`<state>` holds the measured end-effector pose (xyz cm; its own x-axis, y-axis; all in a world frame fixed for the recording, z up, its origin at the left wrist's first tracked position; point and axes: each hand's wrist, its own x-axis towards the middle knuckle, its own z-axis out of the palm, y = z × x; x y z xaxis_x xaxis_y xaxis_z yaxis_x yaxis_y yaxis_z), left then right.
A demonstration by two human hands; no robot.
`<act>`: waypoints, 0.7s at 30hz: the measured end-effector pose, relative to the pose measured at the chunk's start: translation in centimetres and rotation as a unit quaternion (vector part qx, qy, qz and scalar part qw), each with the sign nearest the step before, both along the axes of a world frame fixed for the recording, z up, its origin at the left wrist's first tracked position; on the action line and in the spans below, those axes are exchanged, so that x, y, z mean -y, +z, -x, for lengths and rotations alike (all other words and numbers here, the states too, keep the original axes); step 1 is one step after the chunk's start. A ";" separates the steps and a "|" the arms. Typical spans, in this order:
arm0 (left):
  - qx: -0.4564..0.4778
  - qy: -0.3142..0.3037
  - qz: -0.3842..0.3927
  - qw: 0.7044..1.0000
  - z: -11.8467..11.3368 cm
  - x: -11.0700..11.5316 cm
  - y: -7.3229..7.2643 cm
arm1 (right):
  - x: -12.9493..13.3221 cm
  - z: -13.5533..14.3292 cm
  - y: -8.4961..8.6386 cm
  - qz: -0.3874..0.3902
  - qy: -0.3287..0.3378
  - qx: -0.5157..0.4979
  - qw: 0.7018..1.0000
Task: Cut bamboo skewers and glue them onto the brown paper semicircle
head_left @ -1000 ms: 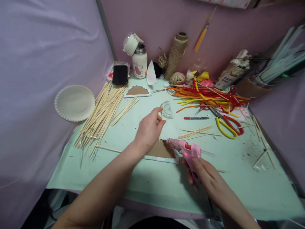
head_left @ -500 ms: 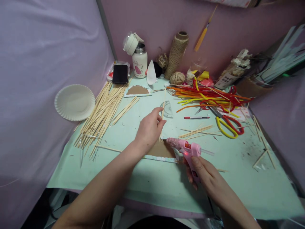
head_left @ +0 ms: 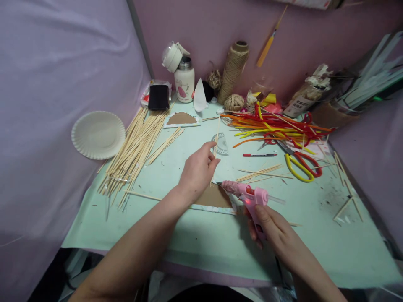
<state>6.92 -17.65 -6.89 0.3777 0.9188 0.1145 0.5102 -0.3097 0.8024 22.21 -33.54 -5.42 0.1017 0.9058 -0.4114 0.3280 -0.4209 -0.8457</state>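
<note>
Between the fingertips of my left hand [head_left: 198,170], closed in a pinch, is a thin wooden stick [head_left: 218,132] that points away from me. Its near end meets the far edge of a brown cardboard piece [head_left: 214,198] with a pale fabric border; my wrist covers part of that piece. My right hand [head_left: 272,224] is wrapped round the handle of a pink hot glue gun [head_left: 245,193], which has a clear glue stick in its back. The nozzle sits just right of the stick's lower end; whether it touches is too small to tell. A clear protractor [head_left: 222,144] lies under the stick's upper part.
A pile of wooden sticks [head_left: 138,147] and a white paper plate [head_left: 98,135] are at the left. Behind stand an open white bottle [head_left: 184,84] and a twine cone [head_left: 234,69]. Pipe cleaners [head_left: 277,126], scissors [head_left: 304,165] and a pen [head_left: 260,155] lie at the right.
The glue gun in my right hand has shifted slightly to the right, its nozzle a little farther from the stick. My left hand keeps its pinch in the same place.
</note>
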 end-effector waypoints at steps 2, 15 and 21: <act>0.000 -0.002 0.001 1.000 0.0 0.0 0.0 | -0.1 0.0 0.1 0.002 0.001 0.001 1.000; 0.001 -0.008 -0.003 1.000 0.1 0.0 -0.3 | -0.3 0.0 0.0 -0.017 0.013 0.011 1.000; 0.001 -0.010 -0.007 1.000 0.0 0.1 -0.3 | -0.5 -0.2 -0.3 -0.002 0.001 0.008 1.000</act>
<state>6.87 -17.73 -7.17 0.3956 0.9095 0.1277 0.5030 -0.3309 0.7984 22.36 -33.02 -5.74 0.1061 0.9079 -0.4056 0.3415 -0.4164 -0.8426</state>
